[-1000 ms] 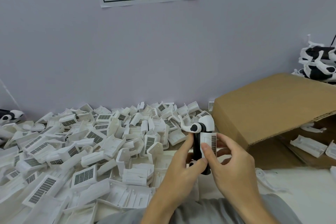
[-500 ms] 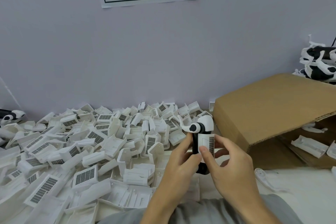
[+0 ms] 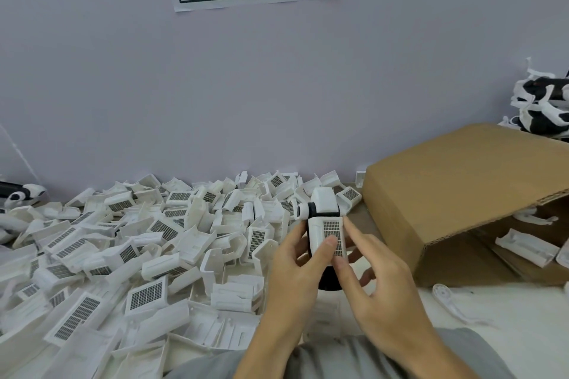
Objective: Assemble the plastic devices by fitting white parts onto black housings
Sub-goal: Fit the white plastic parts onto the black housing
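Device [image 3: 326,231] upright, long axis vertical, round nozzle pointing left, above the table near the cardboard box [image 3: 462,188]. Smooth white grille cover on black housing. Left hand [image 3: 295,268] grips it; right hand [image 3: 378,283] thumb presses the grille.

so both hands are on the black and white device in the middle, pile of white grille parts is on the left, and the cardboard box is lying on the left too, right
Not quite: the cardboard box lies on the right, not the left, as the head view shows. The rest stands: the left hand and right hand are on the black and white device in the middle, and the pile of white grille parts is on the left.
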### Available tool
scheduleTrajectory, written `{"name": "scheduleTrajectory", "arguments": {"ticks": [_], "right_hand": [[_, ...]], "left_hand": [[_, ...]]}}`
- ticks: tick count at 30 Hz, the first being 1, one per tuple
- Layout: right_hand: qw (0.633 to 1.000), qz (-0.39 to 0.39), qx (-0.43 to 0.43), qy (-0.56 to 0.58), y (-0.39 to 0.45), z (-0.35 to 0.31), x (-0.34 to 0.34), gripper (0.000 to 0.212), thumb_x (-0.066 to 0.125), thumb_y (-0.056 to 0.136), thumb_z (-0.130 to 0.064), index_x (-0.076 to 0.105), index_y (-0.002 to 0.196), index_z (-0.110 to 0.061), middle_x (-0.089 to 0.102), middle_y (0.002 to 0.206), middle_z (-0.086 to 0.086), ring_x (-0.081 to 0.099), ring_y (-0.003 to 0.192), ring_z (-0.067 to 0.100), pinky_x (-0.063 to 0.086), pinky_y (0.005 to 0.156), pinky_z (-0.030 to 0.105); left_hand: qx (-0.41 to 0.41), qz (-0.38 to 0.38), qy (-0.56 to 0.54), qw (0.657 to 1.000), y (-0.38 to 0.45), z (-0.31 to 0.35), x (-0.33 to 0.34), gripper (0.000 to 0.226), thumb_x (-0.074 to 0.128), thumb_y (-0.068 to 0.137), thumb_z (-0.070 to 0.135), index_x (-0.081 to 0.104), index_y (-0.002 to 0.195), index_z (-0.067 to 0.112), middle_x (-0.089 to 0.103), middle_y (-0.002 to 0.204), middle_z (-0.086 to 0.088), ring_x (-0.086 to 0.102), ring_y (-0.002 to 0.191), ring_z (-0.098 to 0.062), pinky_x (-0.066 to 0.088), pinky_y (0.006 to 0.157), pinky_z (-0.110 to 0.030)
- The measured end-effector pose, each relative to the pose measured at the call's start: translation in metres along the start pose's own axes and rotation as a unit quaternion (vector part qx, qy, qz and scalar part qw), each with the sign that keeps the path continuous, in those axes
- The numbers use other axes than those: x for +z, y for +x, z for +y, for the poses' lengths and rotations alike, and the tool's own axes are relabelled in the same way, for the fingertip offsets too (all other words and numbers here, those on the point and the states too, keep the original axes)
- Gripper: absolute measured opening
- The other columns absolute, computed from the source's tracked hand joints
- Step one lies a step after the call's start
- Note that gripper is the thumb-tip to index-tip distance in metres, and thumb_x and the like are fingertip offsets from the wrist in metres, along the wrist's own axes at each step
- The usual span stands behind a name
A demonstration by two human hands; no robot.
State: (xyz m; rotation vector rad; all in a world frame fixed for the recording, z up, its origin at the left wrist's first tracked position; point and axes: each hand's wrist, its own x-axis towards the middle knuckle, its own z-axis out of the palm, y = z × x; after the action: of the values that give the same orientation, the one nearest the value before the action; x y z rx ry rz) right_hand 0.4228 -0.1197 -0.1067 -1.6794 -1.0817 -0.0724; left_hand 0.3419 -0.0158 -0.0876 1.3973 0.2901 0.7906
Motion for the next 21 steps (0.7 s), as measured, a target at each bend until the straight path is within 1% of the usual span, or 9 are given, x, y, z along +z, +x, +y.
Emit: {"name": "scheduleTrajectory", "arguments": {"ticks": [4, 7, 9, 12, 13, 15, 17, 18, 21], "right_hand": [[1.000, -0.005, 0.009, 0.014, -0.001, -0.002, 0.000, 0.052, 0.050, 0.093, -0.048, 0.047, 0.144, -0.038, 0.061, 0.120, -0.023, 0.060, 0.105, 0.008, 0.048, 0.068, 0.014], [0.999, 0.001, 0.026, 0.035, -0.001, -0.003, 0.001, 0.041, 0.049, 0.092, -0.051, 0.054, 0.132, -0.041, 0.064, 0.115, -0.022, 0.061, 0.102, 0.008, 0.047, 0.065, 0.011], [0.999, 0.002, 0.038, 0.037, 0.000, -0.004, 0.000, 0.039, 0.047, 0.090, -0.054, 0.058, 0.125, -0.041, 0.065, 0.109, -0.022, 0.062, 0.100, 0.006, 0.046, 0.065, 0.012], [0.998, -0.006, 0.046, 0.037, 0.003, -0.008, -0.001, 0.028, 0.049, 0.093, -0.045, 0.066, 0.114, -0.038, 0.069, 0.103, -0.023, 0.064, 0.096, 0.002, 0.047, 0.066, 0.014], [0.997, -0.017, 0.056, 0.059, 0.005, -0.010, 0.000, 0.024, 0.050, 0.098, -0.039, 0.070, 0.109, -0.037, 0.071, 0.101, -0.020, 0.065, 0.093, 0.002, 0.047, 0.065, 0.014], [0.985, -0.049, 0.090, 0.137, 0.012, -0.019, 0.003, 0.028, 0.049, 0.104, -0.032, 0.077, 0.098, -0.034, 0.076, 0.093, -0.011, 0.068, 0.085, 0.002, 0.048, 0.064, 0.011], [0.967, -0.076, 0.134, 0.203, 0.022, -0.032, 0.007, 0.034, 0.048, 0.100, -0.043, 0.079, 0.096, -0.031, 0.078, 0.091, -0.004, 0.071, 0.083, 0.006, 0.049, 0.066, 0.010], [0.957, -0.084, 0.151, 0.234, 0.028, -0.037, 0.010, 0.038, 0.044, 0.095, -0.049, 0.079, 0.097, -0.032, 0.078, 0.094, -0.001, 0.073, 0.087, 0.010, 0.051, 0.068, 0.013], [0.933, -0.062, 0.187, 0.300, 0.035, -0.044, 0.023, 0.043, 0.043, 0.088, -0.056, 0.078, 0.103, -0.035, 0.078, 0.102, 0.004, 0.074, 0.096, 0.018, 0.057, 0.070, 0.024]], "left_hand": [[-0.017, 0.022, -0.008, 1.000, 0.002, -0.004, -0.002, 0.028, 0.068, 0.083, 0.034, 0.075, 0.109, 0.027, 0.077, 0.105, -0.006, 0.073, 0.099, -0.030, 0.056, 0.092, -0.052], [-0.038, 0.049, -0.042, 0.997, 0.003, -0.006, -0.003, 0.035, 0.069, 0.081, 0.036, 0.074, 0.114, 0.023, 0.077, 0.106, -0.003, 0.073, 0.102, -0.022, 0.056, 0.091, -0.040], [-0.048, 0.053, -0.059, 0.996, 0.003, -0.006, -0.004, 0.032, 0.070, 0.088, 0.032, 0.072, 0.117, 0.021, 0.077, 0.106, -0.002, 0.073, 0.102, -0.018, 0.056, 0.088, -0.035], [-0.063, 0.054, -0.077, 0.994, 0.003, -0.004, -0.003, 0.026, 0.066, 0.095, 0.023, 0.071, 0.120, 0.020, 0.077, 0.105, 0.000, 0.073, 0.099, -0.015, 0.056, 0.085, -0.031], [-0.063, 0.056, -0.088, 0.993, 0.003, -0.004, -0.003, 0.025, 0.066, 0.094, 0.022, 0.072, 0.118, 0.021, 0.077, 0.104, 0.000, 0.073, 0.097, -0.015, 0.056, 0.081, -0.028], [-0.057, 0.061, -0.110, 0.990, 0.004, 0.000, -0.004, 0.022, 0.071, 0.090, 0.021, 0.075, 0.111, 0.022, 0.077, 0.101, -0.002, 0.073, 0.093, -0.016, 0.057, 0.078, -0.028], [-0.054, 0.061, -0.132, 0.988, 0.005, 0.003, -0.006, 0.026, 0.073, 0.086, 0.020, 0.075, 0.111, 0.022, 0.076, 0.104, -0.007, 0.072, 0.094, -0.020, 0.058, 0.083, -0.037], [-0.051, 0.060, -0.141, 0.987, 0.005, 0.004, -0.007, 0.026, 0.072, 0.087, 0.017, 0.075, 0.113, 0.022, 0.076, 0.106, -0.008, 0.072, 0.096, -0.021, 0.058, 0.084, -0.037], [-0.044, 0.053, -0.145, 0.987, 0.004, 0.007, -0.010, 0.031, 0.069, 0.087, 0.015, 0.074, 0.117, 0.022, 0.076, 0.110, -0.008, 0.073, 0.101, -0.020, 0.057, 0.077, -0.025]]}}
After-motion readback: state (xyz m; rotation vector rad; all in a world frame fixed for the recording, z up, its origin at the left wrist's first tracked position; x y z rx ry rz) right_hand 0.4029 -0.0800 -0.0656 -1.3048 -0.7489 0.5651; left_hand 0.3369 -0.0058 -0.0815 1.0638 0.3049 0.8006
